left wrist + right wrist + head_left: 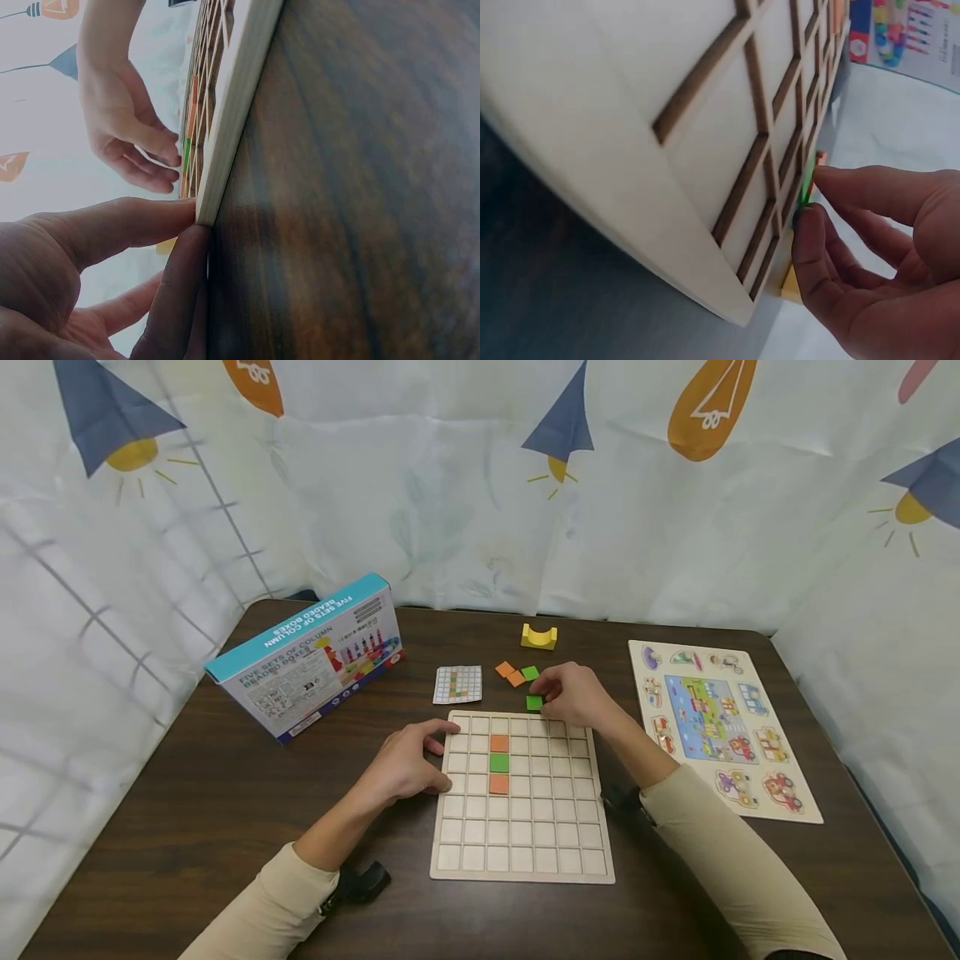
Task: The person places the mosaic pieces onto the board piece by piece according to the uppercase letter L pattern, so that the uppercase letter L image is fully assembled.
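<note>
A light wooden grid board (521,835) lies flat on the table. Down one of its columns sit an orange tile (498,743), a green tile (498,763) and another orange tile (498,784). My left hand (405,762) rests against the board's left edge, thumb and forefinger spread and touching the rim; the left wrist view shows these fingertips on the edge (217,180). Beyond the board's far edge, my right hand (573,695) pinches a green square tile (534,702) between thumb and forefinger. In the right wrist view only a sliver of this tile (807,184) shows.
Past the board lie loose orange tiles (510,673), a green tile (530,673) and a small pattern card (457,685). A yellow curved block (538,637) stands farther back. At left is an upright toy box (322,660); at right, a picture puzzle board (705,777).
</note>
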Demonstrator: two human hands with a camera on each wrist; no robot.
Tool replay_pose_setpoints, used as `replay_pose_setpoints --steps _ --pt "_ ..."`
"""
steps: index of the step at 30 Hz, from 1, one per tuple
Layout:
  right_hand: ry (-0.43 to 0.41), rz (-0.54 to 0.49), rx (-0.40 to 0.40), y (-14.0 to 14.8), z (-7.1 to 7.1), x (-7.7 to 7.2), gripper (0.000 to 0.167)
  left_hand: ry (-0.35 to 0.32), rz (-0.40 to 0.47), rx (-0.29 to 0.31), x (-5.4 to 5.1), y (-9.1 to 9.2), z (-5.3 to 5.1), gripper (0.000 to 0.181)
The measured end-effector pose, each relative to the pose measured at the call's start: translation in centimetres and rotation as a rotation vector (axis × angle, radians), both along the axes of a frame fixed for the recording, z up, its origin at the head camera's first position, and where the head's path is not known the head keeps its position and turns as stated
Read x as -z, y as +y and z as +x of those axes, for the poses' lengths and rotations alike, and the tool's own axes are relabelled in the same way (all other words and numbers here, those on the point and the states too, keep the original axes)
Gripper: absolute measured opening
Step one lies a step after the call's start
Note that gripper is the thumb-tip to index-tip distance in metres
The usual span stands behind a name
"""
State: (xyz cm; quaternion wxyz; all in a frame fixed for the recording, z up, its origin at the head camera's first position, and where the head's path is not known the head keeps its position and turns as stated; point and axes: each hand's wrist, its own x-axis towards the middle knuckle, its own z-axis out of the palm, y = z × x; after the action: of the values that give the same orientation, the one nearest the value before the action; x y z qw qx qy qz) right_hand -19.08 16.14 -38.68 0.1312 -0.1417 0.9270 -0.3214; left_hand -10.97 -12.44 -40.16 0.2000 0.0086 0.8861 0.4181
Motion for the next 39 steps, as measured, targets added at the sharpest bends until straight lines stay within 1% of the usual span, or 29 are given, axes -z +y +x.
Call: replay_pose_setpoints --steps 7,13,24,32,39 --pt "0.016 0.008 -0.036 -0.4 -0.6 0.5 0.031 -0.003 0.004 -0.004 0.0 0.0 0.1 0.078" --pt "0.028 0.029 -0.032 -0.5 -0.8 0.6 0.028 -0.002 -0.002 -0.001 0.0 0.0 -0.1 0.078" --pt "0.012 0.04 -0.015 -0.6 -1.0 0.7 0.031 0.0 -0.017 0.003 0.1 0.1 -0.1 0.078" --pt "0.019 0.036 -0.005 -0.6 -0.4 0.5 0.032 0.0 -0.015 0.004 0.1 0.2 -0.1 0.079" --pt "-0.003 0.008 0.037 -1.0 0.5 -0.2 0.029 0.0 -0.014 -0.003 -0.1 0.2 0.1 0.078"
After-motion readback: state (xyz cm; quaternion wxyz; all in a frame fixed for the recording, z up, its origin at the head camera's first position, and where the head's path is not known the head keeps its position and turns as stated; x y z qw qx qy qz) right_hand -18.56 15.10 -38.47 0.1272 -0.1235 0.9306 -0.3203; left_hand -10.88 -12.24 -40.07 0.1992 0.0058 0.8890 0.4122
